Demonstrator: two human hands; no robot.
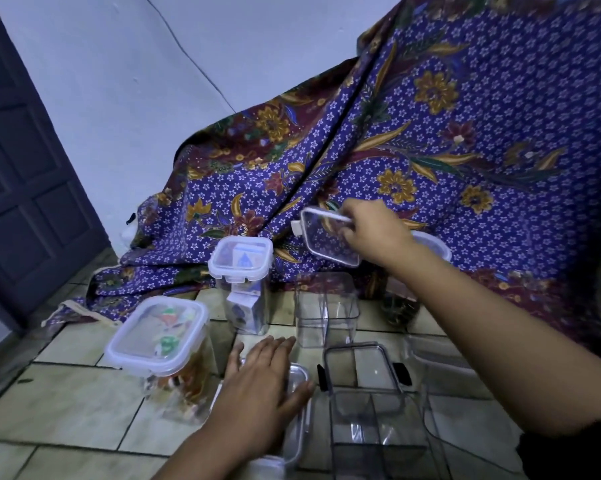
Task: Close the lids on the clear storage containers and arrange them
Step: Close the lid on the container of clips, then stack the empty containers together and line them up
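Two clear containers stand closed on the tiled floor [67,403] at left: a squat container [157,344] with colourful contents and a taller container [241,263] behind it. Beside that, an open container [327,310] stands upright and empty. A loose lid [323,244] hangs tilted above it, pinched by the right hand [375,233].

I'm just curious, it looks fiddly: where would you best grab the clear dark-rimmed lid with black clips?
Probably by its far rim, from above: the clear dark-rimmed lid rests atop a tall clear container, and black clips jut from both sides.
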